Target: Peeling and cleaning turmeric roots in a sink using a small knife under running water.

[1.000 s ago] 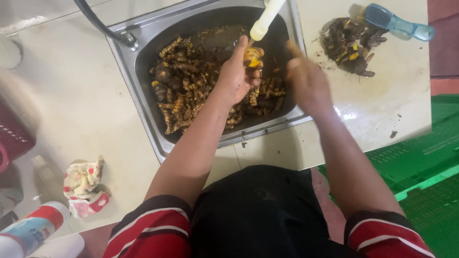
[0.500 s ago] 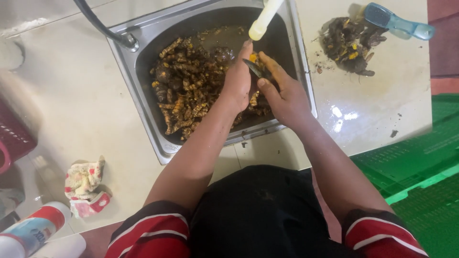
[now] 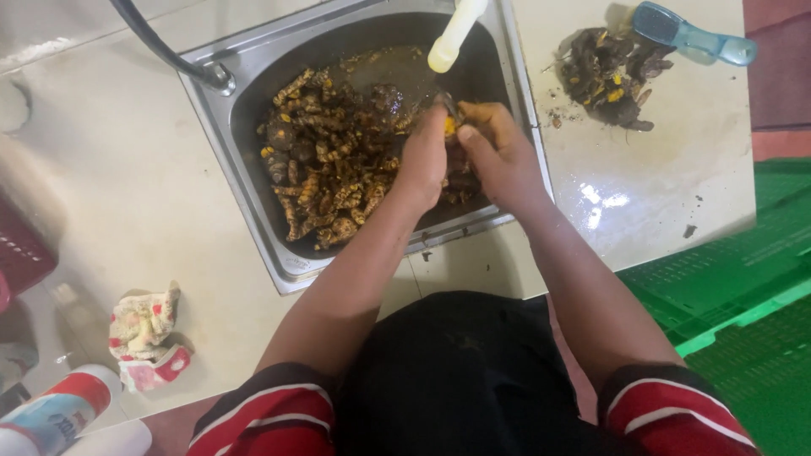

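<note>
A steel sink (image 3: 253, 211) holds a heap of brown, muddy roots (image 3: 329, 169) with yellow-orange flesh. Over its right part, under a pale tap spout (image 3: 454, 35), both my hands meet. My left hand (image 3: 422, 160) grips one root piece (image 3: 450, 127) showing yellow flesh. My right hand (image 3: 500, 152) is closed around a small dark blade (image 3: 445, 102), whose tip rests against that piece. The handle is hidden in my fingers.
Dark peelings and scraps (image 3: 608, 74) lie piled on the wet counter (image 3: 667, 186) to the right, beside a blue brush (image 3: 694, 35). A black hose (image 3: 160, 46) runs to the sink's back left. A crumpled cloth (image 3: 148, 325), bottles (image 3: 59, 414) and a green crate (image 3: 743, 312) surround me.
My right hand has moved left from the sink's right edge to meet my left hand, bringing the blade against the root piece. The left hand stayed over the sink.
</note>
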